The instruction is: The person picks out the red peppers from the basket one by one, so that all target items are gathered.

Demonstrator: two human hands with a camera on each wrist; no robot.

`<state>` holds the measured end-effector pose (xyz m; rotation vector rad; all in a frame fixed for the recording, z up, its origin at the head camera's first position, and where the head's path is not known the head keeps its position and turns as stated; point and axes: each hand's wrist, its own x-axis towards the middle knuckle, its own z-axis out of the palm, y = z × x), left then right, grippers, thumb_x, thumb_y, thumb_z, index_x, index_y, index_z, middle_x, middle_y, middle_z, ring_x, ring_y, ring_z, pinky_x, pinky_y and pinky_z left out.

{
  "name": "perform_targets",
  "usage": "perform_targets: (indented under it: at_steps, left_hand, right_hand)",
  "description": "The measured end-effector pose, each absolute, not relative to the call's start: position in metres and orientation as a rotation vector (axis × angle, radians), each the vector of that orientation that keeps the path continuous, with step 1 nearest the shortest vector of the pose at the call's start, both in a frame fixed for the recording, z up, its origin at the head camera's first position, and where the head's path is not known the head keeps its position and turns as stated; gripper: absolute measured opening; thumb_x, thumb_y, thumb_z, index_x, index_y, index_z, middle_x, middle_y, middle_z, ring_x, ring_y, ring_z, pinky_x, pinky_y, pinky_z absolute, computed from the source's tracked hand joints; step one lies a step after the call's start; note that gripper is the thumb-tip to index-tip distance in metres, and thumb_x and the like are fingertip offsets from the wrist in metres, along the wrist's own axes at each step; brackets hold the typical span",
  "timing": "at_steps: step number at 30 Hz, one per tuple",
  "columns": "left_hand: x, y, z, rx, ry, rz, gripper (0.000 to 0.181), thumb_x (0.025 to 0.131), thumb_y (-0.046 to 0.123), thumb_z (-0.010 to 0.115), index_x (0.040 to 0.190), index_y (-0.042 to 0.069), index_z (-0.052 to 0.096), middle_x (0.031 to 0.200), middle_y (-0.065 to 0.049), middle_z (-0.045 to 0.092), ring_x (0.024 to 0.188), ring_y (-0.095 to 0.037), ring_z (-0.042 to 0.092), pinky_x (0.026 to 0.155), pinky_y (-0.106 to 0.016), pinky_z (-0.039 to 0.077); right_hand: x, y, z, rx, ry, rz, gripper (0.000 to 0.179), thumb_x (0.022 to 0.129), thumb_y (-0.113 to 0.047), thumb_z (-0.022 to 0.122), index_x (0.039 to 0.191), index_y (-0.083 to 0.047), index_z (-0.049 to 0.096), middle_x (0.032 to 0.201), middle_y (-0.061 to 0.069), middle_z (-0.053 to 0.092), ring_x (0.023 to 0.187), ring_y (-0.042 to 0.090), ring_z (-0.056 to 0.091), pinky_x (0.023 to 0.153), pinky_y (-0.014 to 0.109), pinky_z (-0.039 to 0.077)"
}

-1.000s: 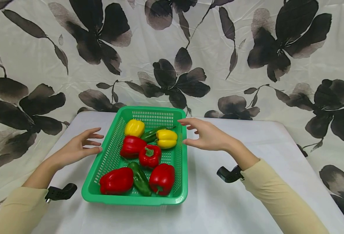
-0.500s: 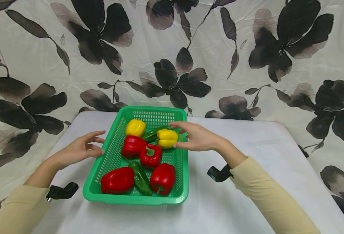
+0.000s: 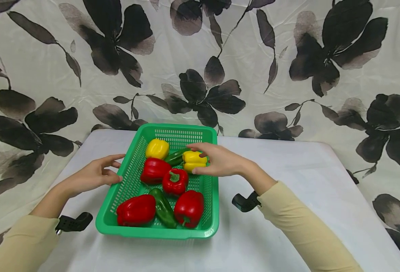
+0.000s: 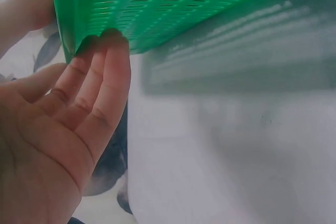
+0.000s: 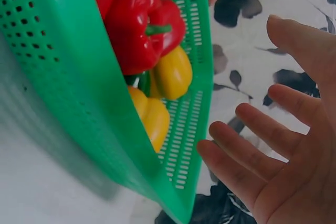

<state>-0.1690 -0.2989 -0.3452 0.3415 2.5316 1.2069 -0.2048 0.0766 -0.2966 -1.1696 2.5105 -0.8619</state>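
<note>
My left hand [image 3: 92,174] is at the left side of a green plastic basket [image 3: 108,221]. In the left wrist view its thumb and fingers [image 4: 113,72] lie on either side of the basket's rim. Over the basket's right side hovers my right hand [image 3: 224,160], fingers spread and relaxed, overlapping a yellow bell pepper [image 3: 193,168] in the head view. Between the right fingers [image 5: 231,163] and thumb there is nothing. Also in the basket are another yellow bell pepper [image 3: 157,148], several red bell peppers [image 3: 174,182] and two green chili peppers [image 3: 164,208].
The basket stands on a table with a white cloth [image 3: 271,238]. Behind it hangs a pale curtain [image 3: 254,49] with dark flowers. A black camera mount sits on each wrist, below the beige sleeves.
My right hand has moved left, from beside the basket's right rim to over the yellow bell pepper. My left hand has shifted slightly right, closer onto the left rim. The peppers have stayed put.
</note>
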Motion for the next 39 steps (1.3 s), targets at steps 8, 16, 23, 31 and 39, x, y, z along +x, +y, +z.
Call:
perform_targets:
  at_steps: [8,16,23,31,39]
  left_hand:
    - [-0.169,-0.299,-0.343,0.327,2.489,1.217,0.079,0.085,0.021,0.065,0.146,0.003,0.018,0.124,-0.025,0.045,0.086,-0.020,0.065,0.079,-0.045,0.053]
    - [-0.169,-0.300,-0.342,0.316,2.423,1.279,0.080,0.085,0.020,0.065,0.146,0.003,0.015,0.124,-0.026,0.044,0.085,-0.022,0.065,0.075,-0.039,0.055]
    - [-0.168,-0.302,-0.341,0.313,2.407,1.292,0.080,0.086,0.019,0.064,0.146,0.003,0.014,0.124,-0.026,0.044,0.085,-0.022,0.065,0.073,-0.037,0.056]
    - [-0.169,-0.302,-0.341,0.300,2.405,1.284,0.081,0.086,0.020,0.065,0.147,0.004,0.014,0.124,-0.026,0.044,0.086,-0.023,0.064,0.073,-0.038,0.055]
    - [-0.169,-0.300,-0.342,0.293,2.391,1.292,0.081,0.086,0.019,0.064,0.147,0.004,0.013,0.125,-0.026,0.043,0.086,-0.024,0.064,0.074,-0.038,0.055]
  right_hand:
    - [-0.205,0.063,-0.297,-1.151,2.465,-0.854,0.065,0.084,-0.023,0.065,0.140,-0.009,0.036,0.138,0.010,0.044,0.121,0.027,0.049,0.097,0.040,0.044]
    - [-0.208,0.049,-0.298,-1.152,2.449,-0.837,0.065,0.084,-0.024,0.064,0.141,-0.010,0.035,0.138,0.007,0.044,0.124,0.021,0.045,0.099,0.038,0.043]
    - [-0.209,0.038,-0.300,-1.166,2.459,-0.786,0.066,0.085,-0.027,0.063,0.141,-0.009,0.034,0.138,0.006,0.045,0.124,0.018,0.044,0.099,0.034,0.042]
    - [-0.211,0.027,-0.306,-1.087,2.421,-0.743,0.069,0.085,-0.030,0.064,0.143,-0.012,0.031,0.139,0.006,0.044,0.125,0.017,0.043,0.098,0.032,0.042]
    - [-0.210,0.021,-0.310,-1.054,2.404,-0.669,0.069,0.085,-0.032,0.063,0.143,-0.014,0.031,0.138,0.006,0.045,0.123,0.017,0.045,0.095,0.030,0.044]
